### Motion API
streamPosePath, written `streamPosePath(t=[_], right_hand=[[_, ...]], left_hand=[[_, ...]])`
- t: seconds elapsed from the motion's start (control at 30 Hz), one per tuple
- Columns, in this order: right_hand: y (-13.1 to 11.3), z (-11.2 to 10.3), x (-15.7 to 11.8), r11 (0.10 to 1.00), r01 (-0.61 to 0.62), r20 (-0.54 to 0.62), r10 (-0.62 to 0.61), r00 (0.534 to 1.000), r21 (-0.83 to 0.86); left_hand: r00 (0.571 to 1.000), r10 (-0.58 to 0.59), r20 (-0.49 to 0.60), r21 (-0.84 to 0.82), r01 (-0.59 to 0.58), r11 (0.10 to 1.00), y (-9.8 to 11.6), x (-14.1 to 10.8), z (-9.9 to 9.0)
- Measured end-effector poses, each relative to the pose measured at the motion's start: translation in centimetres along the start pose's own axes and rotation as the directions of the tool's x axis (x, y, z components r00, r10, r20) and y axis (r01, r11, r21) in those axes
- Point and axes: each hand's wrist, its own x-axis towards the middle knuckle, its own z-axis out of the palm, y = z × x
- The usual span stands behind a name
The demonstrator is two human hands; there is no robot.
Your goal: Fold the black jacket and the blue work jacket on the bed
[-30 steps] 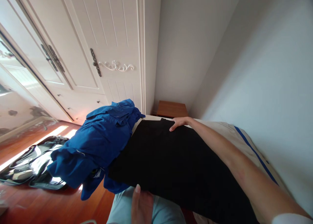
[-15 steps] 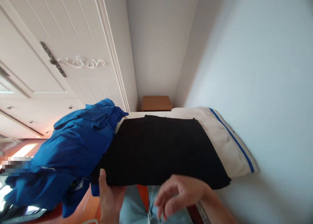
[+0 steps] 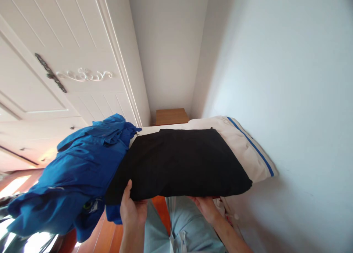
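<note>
A black cloth garment [image 3: 179, 161] lies spread in a wide, flat shape in front of me, its kind not clear. My left hand [image 3: 134, 210] grips its near edge left of the middle, thumb on top and fingers underneath. Under the near edge, right of the middle, my right hand [image 3: 205, 207] holds the cloth from below; most of its fingers are hidden. Beside the black garment on the left is a heap of blue clothing [image 3: 82, 168]. A cream cushion-like piece with a blue stripe [image 3: 237, 150] lies partly beneath the black garment on the right.
White cabinet doors [image 3: 71, 36] with a dark handle [image 3: 51, 74] rise on the left. A pale wall [image 3: 275, 80] stands close on the right. At the far end is a brown wooden top [image 3: 172, 116]. My legs in light trousers [image 3: 182, 220] are below, over a reddish wooden floor [image 3: 102, 234].
My right hand has moved from above the near edge to under it and now holds the cloth. My left hand has shifted slightly right, and the near edge has risen a little.
</note>
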Motion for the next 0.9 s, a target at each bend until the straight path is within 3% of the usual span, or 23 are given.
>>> streamPosePath(t=[0.1, 0.13, 0.23, 0.4, 0.6, 0.73, 0.8, 0.9], right_hand=[[-2.2, -0.1, -0.8, 0.984, 0.123, -0.318, -0.077, 0.945, 0.126], [-3.0, -0.3, -1.0, 0.981, 0.161, -0.357, -0.112, 0.927, 0.110], [-6.0, -1.5, -1.4, 0.972, 0.229, -0.391, -0.191, 0.900, 0.051], [-11.4, -4.6, -2.7, 0.978, 0.193, -0.395, -0.145, 0.907, 0.084], [-17.9, -6.6, -5.6, 0.956, 0.288, -0.420, -0.236, 0.877, 0.064], [-20.2, -9.9, -4.0, 0.991, 0.133, -0.472, -0.131, 0.872, -0.029], [-21.1, -11.9, -2.4, 0.995, -0.044, -0.459, 0.001, 0.889, -0.085], [-22.3, -13.7, -0.3, 0.929, -0.322, -0.360, 0.243, 0.901, -0.181]], left_hand=[[1.000, -0.012, -0.019, -0.014, 0.012, 1.000, -0.1, 0.2, -0.6], [1.000, -0.015, -0.023, -0.016, 0.015, 1.000, -0.1, 0.3, -0.8], [0.999, -0.028, -0.017, -0.031, 0.027, 0.999, -0.2, 0.5, -1.4], [0.997, -0.082, -0.009, -0.054, 0.081, 0.995, -0.4, 0.6, -2.1], [0.993, -0.121, -0.008, -0.055, 0.120, 0.991, -0.9, 0.9, -3.0], [0.992, -0.123, -0.026, -0.028, 0.123, 0.992, -1.2, 1.4, -3.7], [0.993, -0.118, -0.020, -0.023, 0.117, 0.993, -1.4, 1.7, -4.2], [0.995, -0.104, 0.006, -0.012, 0.104, 0.995, -1.6, 2.4, -4.9]])
